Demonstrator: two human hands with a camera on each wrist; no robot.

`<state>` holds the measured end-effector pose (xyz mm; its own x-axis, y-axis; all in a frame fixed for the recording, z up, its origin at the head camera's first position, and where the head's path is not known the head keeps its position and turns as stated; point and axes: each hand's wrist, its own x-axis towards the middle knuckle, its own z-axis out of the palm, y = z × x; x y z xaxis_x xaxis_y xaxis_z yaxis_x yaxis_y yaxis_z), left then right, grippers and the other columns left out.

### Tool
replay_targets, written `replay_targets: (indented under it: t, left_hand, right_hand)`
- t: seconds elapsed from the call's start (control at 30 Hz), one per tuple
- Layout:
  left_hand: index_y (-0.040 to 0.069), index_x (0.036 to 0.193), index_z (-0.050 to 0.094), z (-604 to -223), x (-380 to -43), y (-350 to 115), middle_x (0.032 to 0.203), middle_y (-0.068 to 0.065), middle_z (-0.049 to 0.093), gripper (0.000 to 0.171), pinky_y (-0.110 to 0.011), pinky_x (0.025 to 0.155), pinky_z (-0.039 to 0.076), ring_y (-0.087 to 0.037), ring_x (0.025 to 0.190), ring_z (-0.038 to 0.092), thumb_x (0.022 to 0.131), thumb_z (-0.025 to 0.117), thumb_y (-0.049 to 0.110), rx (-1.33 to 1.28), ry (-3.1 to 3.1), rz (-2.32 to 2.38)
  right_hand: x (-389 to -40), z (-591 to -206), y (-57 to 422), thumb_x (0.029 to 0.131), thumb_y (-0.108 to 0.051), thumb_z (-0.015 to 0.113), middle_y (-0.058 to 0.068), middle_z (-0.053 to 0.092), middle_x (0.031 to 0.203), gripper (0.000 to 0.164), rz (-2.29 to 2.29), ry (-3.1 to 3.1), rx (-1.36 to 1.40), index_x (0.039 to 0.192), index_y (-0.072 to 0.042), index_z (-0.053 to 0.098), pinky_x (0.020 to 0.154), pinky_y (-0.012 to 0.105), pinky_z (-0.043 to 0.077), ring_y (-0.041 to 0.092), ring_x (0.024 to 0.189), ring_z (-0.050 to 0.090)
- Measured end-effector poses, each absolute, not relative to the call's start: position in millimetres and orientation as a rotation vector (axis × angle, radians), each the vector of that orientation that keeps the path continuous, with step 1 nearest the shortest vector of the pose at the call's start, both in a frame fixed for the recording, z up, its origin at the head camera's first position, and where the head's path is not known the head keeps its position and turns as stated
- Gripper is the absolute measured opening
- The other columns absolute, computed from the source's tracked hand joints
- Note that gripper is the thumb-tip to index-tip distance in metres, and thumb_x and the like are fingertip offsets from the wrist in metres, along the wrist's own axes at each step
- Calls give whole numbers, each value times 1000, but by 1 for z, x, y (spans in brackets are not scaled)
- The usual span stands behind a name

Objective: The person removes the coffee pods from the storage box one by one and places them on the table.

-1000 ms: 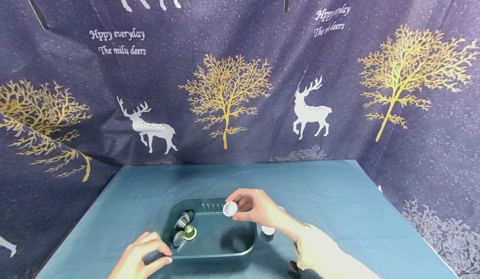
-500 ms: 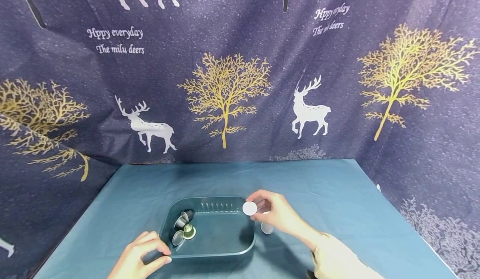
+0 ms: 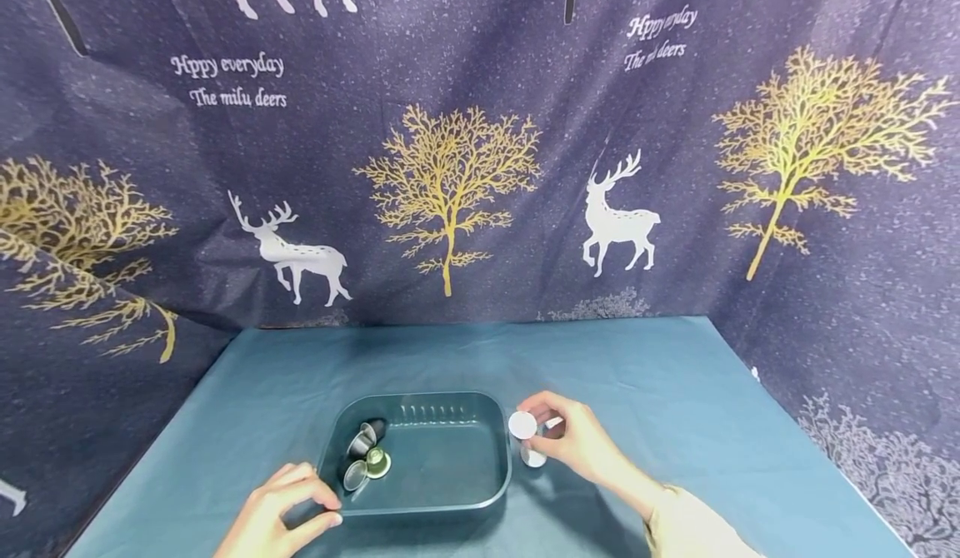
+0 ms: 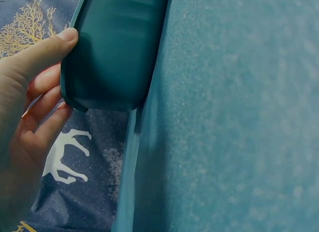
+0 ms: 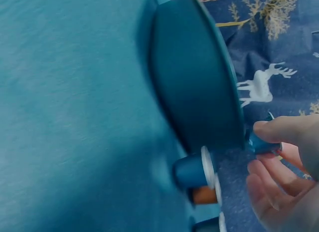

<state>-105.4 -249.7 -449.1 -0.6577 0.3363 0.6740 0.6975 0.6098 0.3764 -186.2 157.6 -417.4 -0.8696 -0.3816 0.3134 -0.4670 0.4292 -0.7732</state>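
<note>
My left hand (image 3: 273, 508) grips the rim of a dark green tray (image 3: 420, 509) at its near left corner, thumb and fingers on either side of the rim in the left wrist view. Just beyond the tray's right edge, my right hand (image 3: 573, 437) pinches a blue coffee capsule (image 5: 262, 143) whose white lid faces the head camera. Inside the tray's left end lie several capsules, among them a green capsule (image 3: 377, 462) and a silver-lidded capsule (image 3: 355, 475). On the table below my right hand stands another blue capsule (image 5: 191, 171).
In the right wrist view, an orange-brown capsule (image 5: 203, 195) and a dark capsule (image 5: 207, 225) sit beside the blue one, right of the tray. A blue-green cloth (image 3: 637, 375) covers the table. Behind it hangs a dark curtain (image 3: 525, 308) printed with deer and trees.
My right hand has carried the capsule rightward, from above the tray to outside its right edge, and slightly lower. The left hand keeps its grip on the rim.
</note>
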Motion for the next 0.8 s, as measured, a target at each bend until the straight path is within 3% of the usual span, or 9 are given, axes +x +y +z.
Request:
replay_targets:
  t: [0.4, 0.8]
  left_hand:
    - [36, 85, 68, -450, -106, -251, 80, 23, 54, 45, -16, 66, 36, 0, 75, 49, 59, 91, 8, -840, -2262, -877]
    - [35, 85, 67, -451, -106, -250, 79, 21, 55, 45, -16, 67, 36, 1, 76, 48, 59, 91, 8, -825, -2262, -864]
  right_hand:
    - [-174, -434, 176, 76, -11, 83, -1, 71, 95, 38, 1416, -2559, 617, 109, -18, 66, 69, 24, 52, 6, 83, 63]
    - [-167, -444, 187, 76, -6, 82, 0, 70, 94, 36, 1396, -2565, 564, 106, -15, 64, 68, 24, 54, 6, 83, 66]
